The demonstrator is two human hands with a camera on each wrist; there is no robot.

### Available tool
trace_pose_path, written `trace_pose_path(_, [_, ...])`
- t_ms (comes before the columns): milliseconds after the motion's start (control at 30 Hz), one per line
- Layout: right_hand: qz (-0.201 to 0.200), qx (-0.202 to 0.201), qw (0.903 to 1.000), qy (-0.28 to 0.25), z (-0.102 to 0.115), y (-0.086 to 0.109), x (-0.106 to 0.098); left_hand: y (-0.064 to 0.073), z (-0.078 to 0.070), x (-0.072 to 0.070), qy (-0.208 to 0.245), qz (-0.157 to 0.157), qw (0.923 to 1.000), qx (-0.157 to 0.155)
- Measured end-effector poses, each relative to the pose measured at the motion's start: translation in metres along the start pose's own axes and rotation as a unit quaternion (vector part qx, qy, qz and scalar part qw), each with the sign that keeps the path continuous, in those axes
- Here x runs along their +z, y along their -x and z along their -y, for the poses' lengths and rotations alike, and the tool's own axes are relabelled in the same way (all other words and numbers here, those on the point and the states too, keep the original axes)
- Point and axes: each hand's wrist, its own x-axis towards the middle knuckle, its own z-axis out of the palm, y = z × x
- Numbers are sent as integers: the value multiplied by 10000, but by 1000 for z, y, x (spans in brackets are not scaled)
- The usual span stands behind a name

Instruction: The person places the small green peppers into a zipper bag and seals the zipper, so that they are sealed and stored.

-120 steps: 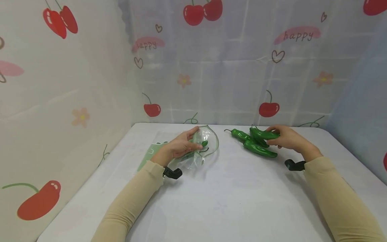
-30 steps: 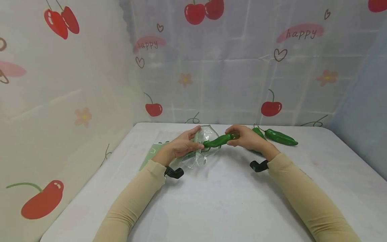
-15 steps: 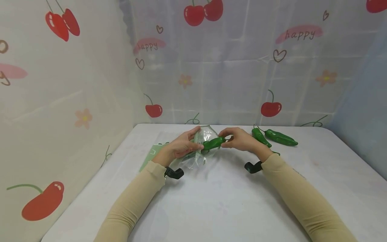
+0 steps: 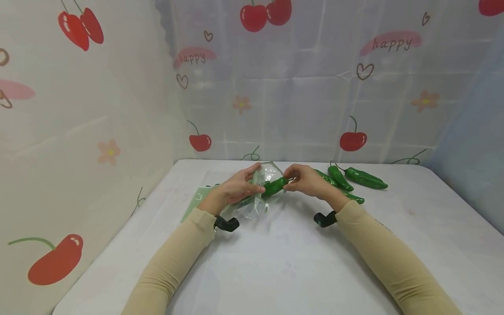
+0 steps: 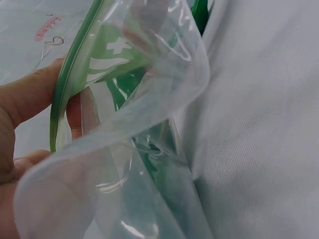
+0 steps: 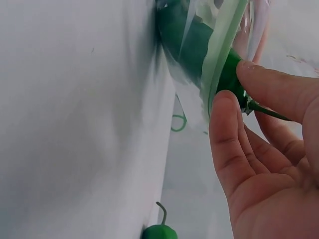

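My left hand holds a clear zip bag by its green-edged mouth, thumb and fingers spread along the rim. The left wrist view shows the bag's plastic with a green pepper inside, partly blurred by folds. My right hand pinches another green pepper at its stem end. In the right wrist view, most of that pepper lies inside the bag, past the green zip strip, while its stem sticks out between my fingertips.
Several loose green peppers lie on the white table behind and to the right of my right hand, some partly hidden by it. A pale green printed panel lies under my left wrist. A cherry-patterned curtain stands behind the table.
My right hand has gone from the pepper pile to the bag with one pepper and pushed it left, deeper into the mouth. The left hand and bag have barely moved.
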Motion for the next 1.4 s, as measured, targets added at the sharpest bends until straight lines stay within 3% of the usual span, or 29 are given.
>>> trace_pose_path(233, [15, 311, 9986, -434, 2, -3, 5, 0, -2, 1, -88, -49, 9999, -6])
trace_pose_path(600, [-310, 361, 9959, -767, 6, -2, 6, 1, -4, 1, -143, -68, 9999, -22])
trace_pose_path(1133, [-190, 370, 9944, -972, 8, -3, 10, 2, -2, 0, -171, -74, 9998, -8])
trace_pose_path(1400, [-193, 119, 9949, -980, 8, -8, 16, 2, -1, 0, -86, 70, 9999, 53])
